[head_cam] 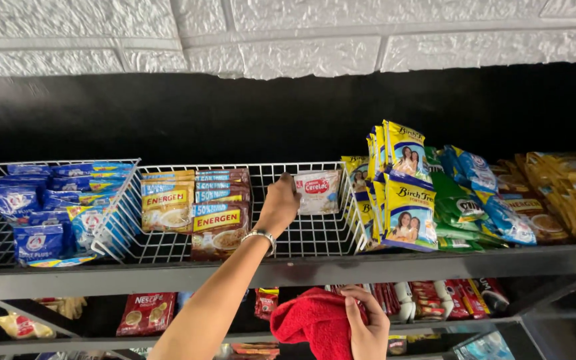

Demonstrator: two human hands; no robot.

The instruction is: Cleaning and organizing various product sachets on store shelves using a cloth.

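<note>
Top shelf, counted by kind:

- White wire baskets: two, side by side; left basket (121, 220) at 9 o'clock, middle basket (315, 237) at centre.
- Blue sachets (38, 241) in the left basket: several, stacked and overlapping; exact number cannot be told.
- Brown and orange cereal-drink sachets (195, 213): two stacks at the left of the middle basket; count per stack unclear.
- White sachet (317, 191): one, at 12 o'clock of the middle basket.
- Yellow-and-blue milk-powder packs (408, 213): at least five fronts or edges show, 3 o'clock of the baskets.
- Green pouches (458, 207): about four.
- Hands: two, left hand (280, 203) and right hand (367, 327).
- Red cloth (311, 320): one, at 6 o'clock.
- Wristwatch (261, 235): one.
</note>
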